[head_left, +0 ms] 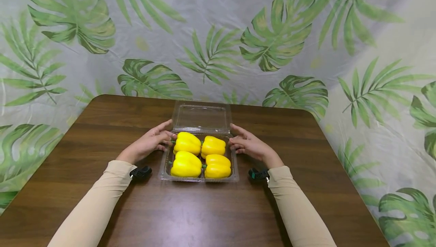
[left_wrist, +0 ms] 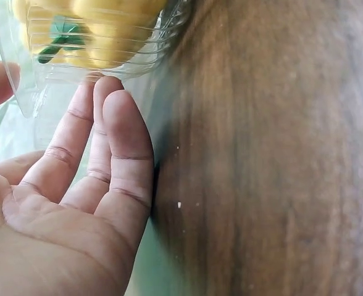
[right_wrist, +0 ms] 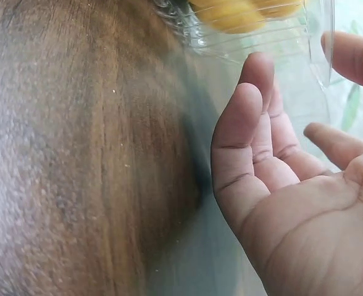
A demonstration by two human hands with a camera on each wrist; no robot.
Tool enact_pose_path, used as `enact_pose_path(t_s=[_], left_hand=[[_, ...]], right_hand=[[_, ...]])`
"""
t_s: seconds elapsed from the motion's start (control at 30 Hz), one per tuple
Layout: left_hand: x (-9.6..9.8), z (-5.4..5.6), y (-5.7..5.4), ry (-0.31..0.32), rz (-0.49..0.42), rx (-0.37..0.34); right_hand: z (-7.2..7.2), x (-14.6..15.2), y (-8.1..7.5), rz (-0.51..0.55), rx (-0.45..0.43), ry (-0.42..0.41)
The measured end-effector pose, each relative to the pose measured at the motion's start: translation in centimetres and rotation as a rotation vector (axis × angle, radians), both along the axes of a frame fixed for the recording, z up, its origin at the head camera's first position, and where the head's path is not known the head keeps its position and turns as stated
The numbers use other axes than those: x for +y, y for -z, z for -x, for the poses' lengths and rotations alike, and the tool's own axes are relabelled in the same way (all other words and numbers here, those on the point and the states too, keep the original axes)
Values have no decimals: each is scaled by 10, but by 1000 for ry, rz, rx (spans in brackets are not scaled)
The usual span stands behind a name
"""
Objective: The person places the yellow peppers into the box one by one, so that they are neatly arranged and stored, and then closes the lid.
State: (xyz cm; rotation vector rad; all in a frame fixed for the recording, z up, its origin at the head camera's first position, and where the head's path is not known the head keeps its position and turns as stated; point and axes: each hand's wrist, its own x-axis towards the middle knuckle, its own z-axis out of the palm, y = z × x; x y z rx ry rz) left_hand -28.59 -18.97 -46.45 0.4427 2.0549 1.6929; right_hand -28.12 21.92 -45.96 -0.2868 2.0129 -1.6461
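A clear plastic clamshell box lies on the table with its lid folded back, away from the person. Several yellow bell peppers fill its base in two rows; one green stem shows through the wall in the left wrist view. My left hand is at the box's left side, fingers nearly straight, fingertips at the ribbed wall and thumb by the rim. On the opposite side my right hand mirrors it, fingers extended and slightly bent near the wall. Neither hand visibly grips the box.
The brown wooden table has its far edge just behind the lid. A leaf-patterned curtain hangs behind and to the sides. Dark wrist mounts sit on the table side of both wrists.
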Motion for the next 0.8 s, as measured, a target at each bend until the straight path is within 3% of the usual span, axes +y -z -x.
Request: enact_pose_path(t_s=[0.37,0.8], left_hand=[[3,1,-1,-56,-22,66],[6,3,-6,-71,12,135]], right_hand=[[1,2,-6,-69,74,8],[2,5,-16,-83,151,-13]])
